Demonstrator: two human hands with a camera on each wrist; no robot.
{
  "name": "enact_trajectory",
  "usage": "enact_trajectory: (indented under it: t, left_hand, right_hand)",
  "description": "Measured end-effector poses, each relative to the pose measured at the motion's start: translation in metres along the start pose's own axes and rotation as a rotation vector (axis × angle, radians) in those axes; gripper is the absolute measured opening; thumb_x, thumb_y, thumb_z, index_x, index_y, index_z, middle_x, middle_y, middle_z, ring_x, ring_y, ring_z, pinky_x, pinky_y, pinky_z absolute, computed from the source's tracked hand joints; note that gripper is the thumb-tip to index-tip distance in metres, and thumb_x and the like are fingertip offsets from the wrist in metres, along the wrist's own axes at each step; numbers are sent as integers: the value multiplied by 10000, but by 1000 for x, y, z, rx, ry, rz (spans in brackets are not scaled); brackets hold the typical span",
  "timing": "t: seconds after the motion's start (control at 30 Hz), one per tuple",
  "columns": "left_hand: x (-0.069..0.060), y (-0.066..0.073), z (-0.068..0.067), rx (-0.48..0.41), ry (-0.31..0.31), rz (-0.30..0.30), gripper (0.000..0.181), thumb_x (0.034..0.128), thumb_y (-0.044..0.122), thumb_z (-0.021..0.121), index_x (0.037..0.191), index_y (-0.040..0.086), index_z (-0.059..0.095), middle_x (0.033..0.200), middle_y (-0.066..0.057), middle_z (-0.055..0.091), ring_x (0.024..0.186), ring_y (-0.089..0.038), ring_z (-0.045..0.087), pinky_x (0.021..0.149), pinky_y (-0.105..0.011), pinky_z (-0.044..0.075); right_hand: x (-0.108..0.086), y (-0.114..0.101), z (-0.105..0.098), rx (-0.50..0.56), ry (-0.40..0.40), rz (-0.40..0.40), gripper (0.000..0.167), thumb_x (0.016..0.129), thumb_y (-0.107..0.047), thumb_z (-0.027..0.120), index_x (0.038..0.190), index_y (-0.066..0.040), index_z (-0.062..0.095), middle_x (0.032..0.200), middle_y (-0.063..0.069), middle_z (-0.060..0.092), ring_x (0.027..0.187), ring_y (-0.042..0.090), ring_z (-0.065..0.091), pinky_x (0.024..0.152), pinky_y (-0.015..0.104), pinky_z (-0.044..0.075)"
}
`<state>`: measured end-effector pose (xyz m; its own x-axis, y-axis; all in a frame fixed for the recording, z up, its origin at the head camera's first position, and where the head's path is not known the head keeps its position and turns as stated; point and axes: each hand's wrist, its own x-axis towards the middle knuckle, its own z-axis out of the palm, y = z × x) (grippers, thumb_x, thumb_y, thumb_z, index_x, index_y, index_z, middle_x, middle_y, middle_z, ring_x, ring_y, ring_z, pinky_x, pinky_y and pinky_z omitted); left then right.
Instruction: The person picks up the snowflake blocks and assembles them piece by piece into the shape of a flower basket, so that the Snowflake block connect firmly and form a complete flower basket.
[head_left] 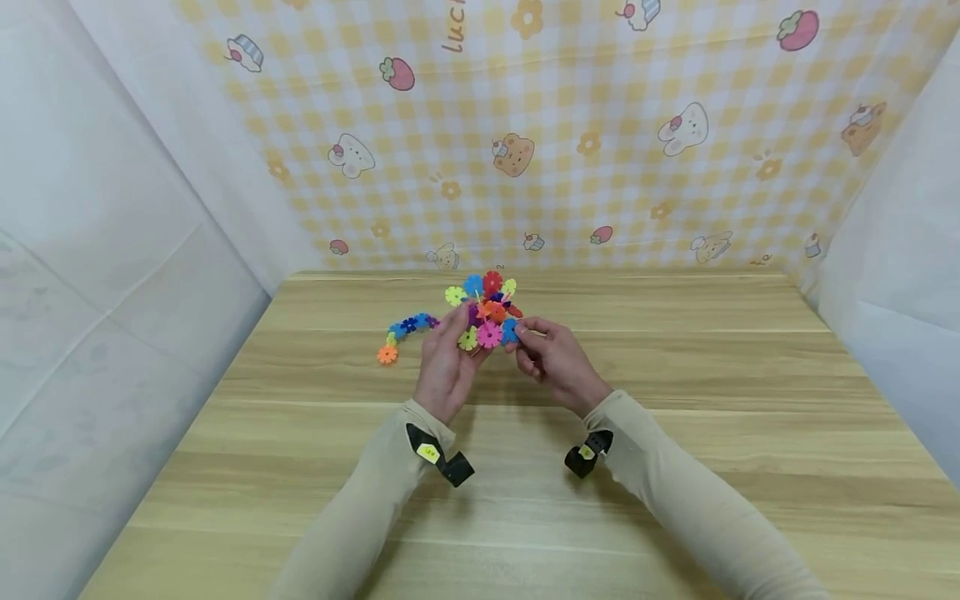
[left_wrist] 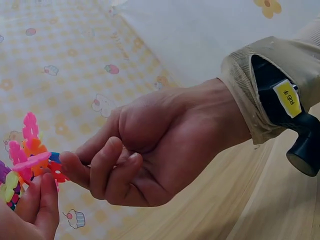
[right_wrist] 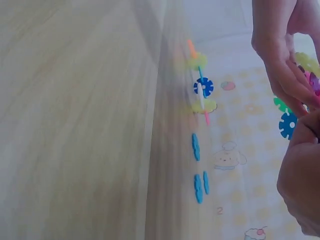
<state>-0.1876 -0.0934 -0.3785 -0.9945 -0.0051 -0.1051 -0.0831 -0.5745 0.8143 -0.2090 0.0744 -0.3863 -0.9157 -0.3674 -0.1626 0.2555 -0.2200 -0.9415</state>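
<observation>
A cluster of interlocking plastic flower discs (head_left: 492,312) in red, orange, pink, yellow, blue and purple is held up over the table between both hands. My left hand (head_left: 446,358) grips its left side, fingers and thumb around the lower discs. At the lower right of the cluster, my right hand (head_left: 558,358) pinches a blue disc (head_left: 510,331) between thumb and forefinger. In the left wrist view, the other fingers of the right hand (left_wrist: 150,145) are curled. The hands hide part of the cluster.
Left of the hands, a curved chain of discs (head_left: 408,325) in orange, yellow, blue and purple lies on the wooden table (head_left: 675,467). The right wrist view shows several blue discs (right_wrist: 195,146) on the tabletop. A patterned curtain (head_left: 585,167) hangs behind.
</observation>
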Motion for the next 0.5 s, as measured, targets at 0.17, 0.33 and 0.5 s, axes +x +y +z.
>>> enact_trajectory:
  t: [0.17, 0.33, 0.5]
  left_hand:
    - [1, 0, 3, -7, 15, -2, 363, 1042, 308, 543, 1350, 123, 593, 1356, -16, 598, 1200, -149, 600, 936, -276, 555]
    - [4, 1, 6, 3, 80, -3, 127, 993, 274, 639, 1071, 174, 643, 1201, 12, 627, 1128, -140, 612, 877, -298, 571]
    - [7, -1, 10, 5, 180, 9, 93, 926, 211, 734, 911, 184, 646, 1070, 29, 664, 1034, -128, 650, 809, -296, 605]
  right_hand:
    - [0, 1, 3, 67, 21, -39, 176, 1088, -192, 411, 1043, -74, 534, 740, -71, 673, 511, 56, 412, 484, 188, 308]
    - [1, 2, 4, 21, 57, -89, 144, 1069, -167, 470, 1023, -58, 553, 721, -73, 707, 496, 48, 423, 469, 177, 315]
    - [2, 7, 6, -30, 68, -118, 138, 1057, -166, 504, 992, -60, 564, 711, -69, 726, 477, 45, 476, 451, 175, 338]
